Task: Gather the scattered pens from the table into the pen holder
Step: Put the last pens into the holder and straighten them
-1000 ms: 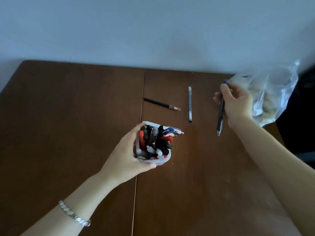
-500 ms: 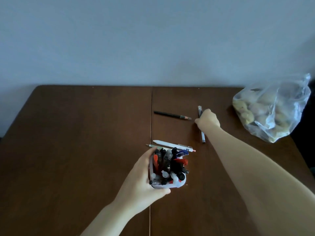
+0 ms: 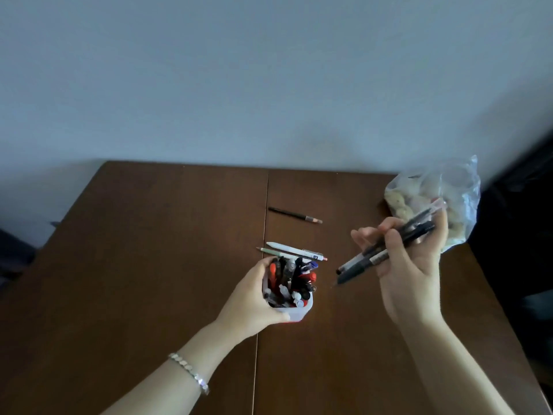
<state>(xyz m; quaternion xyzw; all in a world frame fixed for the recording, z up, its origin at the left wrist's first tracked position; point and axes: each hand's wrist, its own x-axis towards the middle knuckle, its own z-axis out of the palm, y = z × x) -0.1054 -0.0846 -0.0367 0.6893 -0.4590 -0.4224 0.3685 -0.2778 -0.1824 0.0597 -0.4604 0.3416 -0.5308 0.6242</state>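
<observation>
A white pen holder [image 3: 300,310] crammed with several pens stands on the brown table [image 3: 134,265]. My left hand [image 3: 254,301] grips its left side. My right hand [image 3: 410,265] is raised to the right of the holder and holds two dark pens [image 3: 386,253], tips pointing down-left toward the holder. On the table just behind the holder lie a white pen [image 3: 296,251] and a thin green pencil [image 3: 273,252]. Farther back lies a dark pencil [image 3: 294,215].
A clear plastic bag [image 3: 449,193] of pale lumps sits at the table's back right, just behind my right hand. A seam [image 3: 263,205] runs down the middle of the table. The wall rises behind; something dark stands off the right edge.
My right hand picked up a second pen from the table, lifted both and swung them toward the holder. The left hand has kept its grip on the holder.
</observation>
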